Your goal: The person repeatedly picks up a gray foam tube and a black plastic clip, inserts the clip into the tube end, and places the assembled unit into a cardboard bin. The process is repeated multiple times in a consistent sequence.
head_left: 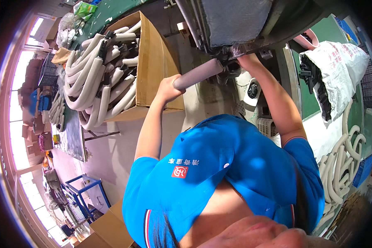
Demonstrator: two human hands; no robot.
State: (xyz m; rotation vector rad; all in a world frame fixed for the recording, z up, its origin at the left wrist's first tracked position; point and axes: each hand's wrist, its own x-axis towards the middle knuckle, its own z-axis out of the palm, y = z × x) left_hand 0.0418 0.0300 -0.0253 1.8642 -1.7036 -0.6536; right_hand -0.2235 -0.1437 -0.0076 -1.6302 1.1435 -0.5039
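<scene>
My left hand (169, 88) is wrapped around the near end of a grey foam-covered tube (199, 73). The tube slants up to the right, and its far end meets a black fitting (222, 53) at the lower edge of a dark machine (239, 25). Just right of that fitting, my right hand (249, 63) is closed with bent fingers against the machine's underside. What it grips is hidden by the machine and the hand itself. Beside my left hand stands a cardboard box (158, 62), tipped toward the left, full of curved grey foam-covered tubes (97, 74) with black parts.
A white sack (337, 70) with black parts at its mouth lies on the green table (308, 93) at right. More curved pale tubes (337, 169) are piled nearer me. At lower left are a blue metal frame (84, 194) and another cardboard box (111, 225).
</scene>
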